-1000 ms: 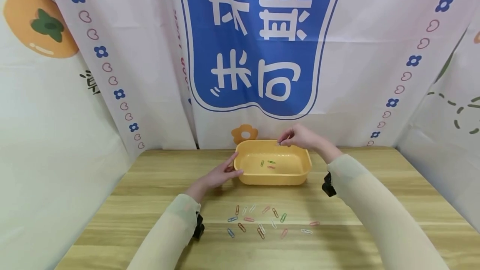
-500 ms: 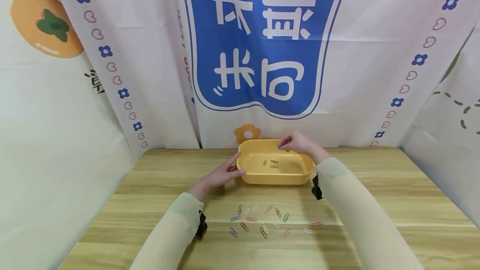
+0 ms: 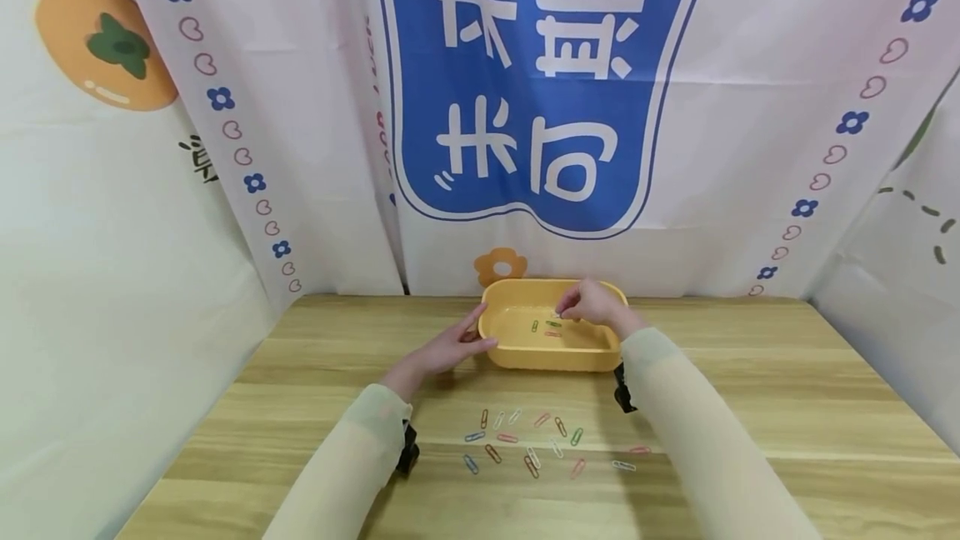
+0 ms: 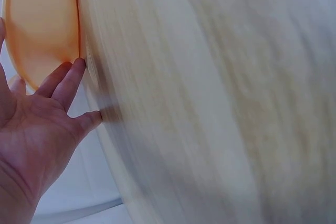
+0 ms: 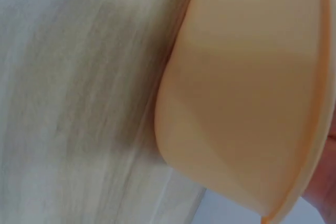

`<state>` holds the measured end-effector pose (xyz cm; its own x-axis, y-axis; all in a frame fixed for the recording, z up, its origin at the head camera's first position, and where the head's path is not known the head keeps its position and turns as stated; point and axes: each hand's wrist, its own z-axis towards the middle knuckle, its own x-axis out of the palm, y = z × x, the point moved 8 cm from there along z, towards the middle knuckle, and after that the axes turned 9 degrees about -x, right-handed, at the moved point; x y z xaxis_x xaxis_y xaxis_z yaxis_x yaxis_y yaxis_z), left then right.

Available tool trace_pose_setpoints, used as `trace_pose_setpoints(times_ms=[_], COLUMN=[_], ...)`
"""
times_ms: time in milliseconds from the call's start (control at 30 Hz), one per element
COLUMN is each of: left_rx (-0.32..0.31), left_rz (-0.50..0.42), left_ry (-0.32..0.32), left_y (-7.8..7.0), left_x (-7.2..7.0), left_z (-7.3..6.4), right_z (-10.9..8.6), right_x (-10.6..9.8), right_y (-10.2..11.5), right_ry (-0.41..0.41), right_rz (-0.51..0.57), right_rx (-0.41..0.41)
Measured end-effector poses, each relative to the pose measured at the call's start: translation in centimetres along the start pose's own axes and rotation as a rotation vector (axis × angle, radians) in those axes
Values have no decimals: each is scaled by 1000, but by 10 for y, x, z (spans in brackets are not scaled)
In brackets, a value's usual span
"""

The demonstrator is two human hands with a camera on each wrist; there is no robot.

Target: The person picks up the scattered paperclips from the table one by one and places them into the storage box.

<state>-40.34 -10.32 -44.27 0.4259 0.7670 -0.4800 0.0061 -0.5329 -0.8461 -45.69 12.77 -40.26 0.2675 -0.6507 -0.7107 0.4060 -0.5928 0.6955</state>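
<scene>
A yellow plastic basin (image 3: 551,359) stands at the back of the wooden table. My left hand (image 3: 446,350) rests on its left end, fingers fairly straight and spread against the wall; the left wrist view shows the palm beside the same basin (image 4: 42,19). Inside the basin, my right hand (image 3: 592,305) pinches a small pale paper clip (image 3: 557,315), mostly hidden by the fingertips. Below it on the basin floor lie a pink paper clip (image 3: 552,334) and two green ones. In the right wrist view the basin wall (image 5: 236,87) hides most of that hand.
Several loose paper clips lie scattered on the table in front of the basin, among them a blue clip (image 3: 470,464), a green clip (image 3: 577,437) and a white clip (image 3: 624,466). Behind the basin hangs a printed cloth (image 3: 517,107).
My right hand has come down from above the basin's back rim into the basin, still pinching the paper clip. The left hand keeps its place at the basin's left end. The view shifts slightly.
</scene>
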Motion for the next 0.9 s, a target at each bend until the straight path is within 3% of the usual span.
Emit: trace_pose_setpoints(times_ms=[267, 433, 633, 900], left_rx=[14, 11, 4, 4], left_rz=[-14, -19, -1, 13], left_ry=[-3, 0, 12, -4], left_y=[-3, -3, 0, 1], left_x=[0, 2, 4, 0], left_z=[-1, -1, 2, 3], right_z=[1, -2, -15, -37], right_x=[0, -6, -19, -28], right_y=[-3, 1, 8, 24], right_ry=[-9, 1, 23, 47], right_rz=[-55, -30, 5, 9], right_rx=[-14, -50, -51, -153])
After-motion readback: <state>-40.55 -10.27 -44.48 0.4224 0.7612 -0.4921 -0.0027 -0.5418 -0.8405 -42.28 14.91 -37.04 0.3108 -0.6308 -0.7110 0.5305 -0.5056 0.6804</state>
